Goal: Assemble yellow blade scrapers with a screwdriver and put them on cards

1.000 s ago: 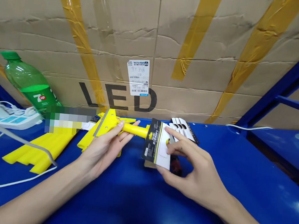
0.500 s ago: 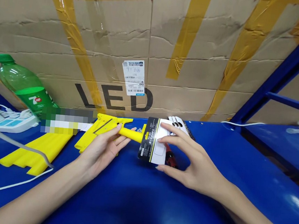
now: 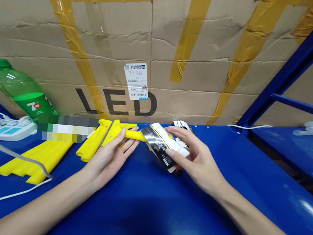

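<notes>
My left hand (image 3: 112, 154) is closed around a yellow scraper (image 3: 114, 134), thumb on top where the head meets the handle. Its handle points right, and its end meets or passes behind a black and white packaging card (image 3: 161, 145). The card is tilted and bent. My right hand (image 3: 197, 157) has its thumb on the card's front face and its fingers curved round the far side. More yellow scrapers (image 3: 84, 157) lie under and beside the left hand. Behind the right fingers sit more white and black cards (image 3: 182, 125); something dark red shows partly below the card.
Yellow handle-like pieces (image 3: 36, 160) lie on the blue table (image 3: 126, 210) at left, partly blurred out. A green bottle (image 3: 24, 91), a white power strip (image 3: 7, 128) and a grey cable (image 3: 16, 152) are nearby. A large cardboard box (image 3: 120, 26) stands behind; a blue metal frame (image 3: 287, 66) rises at right.
The card has turned from upright to a slanted, bent position at the handle's end. My right thumb has moved up onto its face. The left hand keeps hold of the scraper.
</notes>
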The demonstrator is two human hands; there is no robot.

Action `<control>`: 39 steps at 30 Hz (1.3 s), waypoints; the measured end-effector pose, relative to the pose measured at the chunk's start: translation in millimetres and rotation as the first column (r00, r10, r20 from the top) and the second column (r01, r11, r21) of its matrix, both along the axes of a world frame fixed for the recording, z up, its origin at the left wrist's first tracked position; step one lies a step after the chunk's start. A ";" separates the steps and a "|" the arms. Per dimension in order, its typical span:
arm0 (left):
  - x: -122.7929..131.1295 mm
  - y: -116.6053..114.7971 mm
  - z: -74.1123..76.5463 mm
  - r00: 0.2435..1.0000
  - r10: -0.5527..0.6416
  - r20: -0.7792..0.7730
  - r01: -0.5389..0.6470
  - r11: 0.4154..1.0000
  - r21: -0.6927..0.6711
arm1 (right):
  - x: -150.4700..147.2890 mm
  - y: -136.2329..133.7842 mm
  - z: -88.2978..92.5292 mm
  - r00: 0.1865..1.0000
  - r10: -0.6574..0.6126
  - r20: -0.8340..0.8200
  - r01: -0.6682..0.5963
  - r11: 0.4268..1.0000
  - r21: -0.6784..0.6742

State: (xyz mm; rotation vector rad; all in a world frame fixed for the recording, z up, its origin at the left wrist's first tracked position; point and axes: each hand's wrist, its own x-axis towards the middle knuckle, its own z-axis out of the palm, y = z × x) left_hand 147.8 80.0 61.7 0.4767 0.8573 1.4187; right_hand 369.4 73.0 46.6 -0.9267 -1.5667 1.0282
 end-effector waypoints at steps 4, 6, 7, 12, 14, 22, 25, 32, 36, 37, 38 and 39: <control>1.4 -0.6 0.3 0.999 -0.035 0.000 0.035 0.999 -0.014 | -1.2 -2.9 -0.4 1.000 0.022 -0.016 -0.023 0.998 -0.051; 2.6 -1.6 1.9 0.999 -0.034 -0.005 0.033 0.999 -0.018 | -1.9 -3.1 -0.2 1.000 -0.011 0.019 0.011 1.000 0.008; 3.2 -2.2 2.8 0.999 -0.032 -0.004 0.032 0.999 -0.015 | -2.1 -2.7 0.0 0.999 -0.030 0.021 0.030 0.999 0.035; 5.1 -4.9 4.1 1.000 0.006 0.005 -0.006 1.000 0.001 | -1.9 0.8 0.8 0.989 0.005 -0.149 -0.024 0.992 -0.125; 5.2 -5.6 2.9 1.000 0.015 0.002 -0.015 1.000 0.017 | -1.5 1.4 0.4 0.981 -0.004 -0.193 -0.033 0.982 -0.184; 3.7 -7.8 -2.0 0.999 0.013 -0.038 -0.014 1.000 -0.004 | 0.3 0.8 1.9 0.987 0.004 -0.158 -0.044 0.967 -0.252; 2.4 -8.6 -2.5 0.998 0.007 -0.058 -0.005 1.000 0.030 | 3.1 1.3 6.6 0.994 0.030 -0.105 -0.061 0.950 -0.306; 3.0 -11.0 -0.9 0.999 0.013 -0.042 -0.010 0.997 0.072 | 2.6 -2.0 9.8 0.992 0.077 -0.100 -0.106 0.939 -0.328; 4.2 -11.8 -1.3 0.997 0.005 -0.080 -0.001 0.998 0.055 | -2.7 -4.1 5.9 0.999 -0.011 -0.050 0.000 0.978 -0.211; 4.2 -11.9 -1.5 0.996 -0.001 -0.086 0.005 0.999 0.047 | -3.6 -4.3 5.5 0.998 -0.019 -0.066 0.005 0.978 -0.210; 4.1 -12.0 -1.6 0.996 -0.011 -0.088 0.015 0.999 0.036 | -4.1 -4.5 5.5 0.996 -0.017 -0.090 -0.004 0.974 -0.228; 3.8 -12.0 -1.7 0.996 -0.024 -0.089 0.026 0.999 0.028 | -4.3 -4.5 5.8 0.993 -0.006 -0.119 -0.025 0.966 -0.259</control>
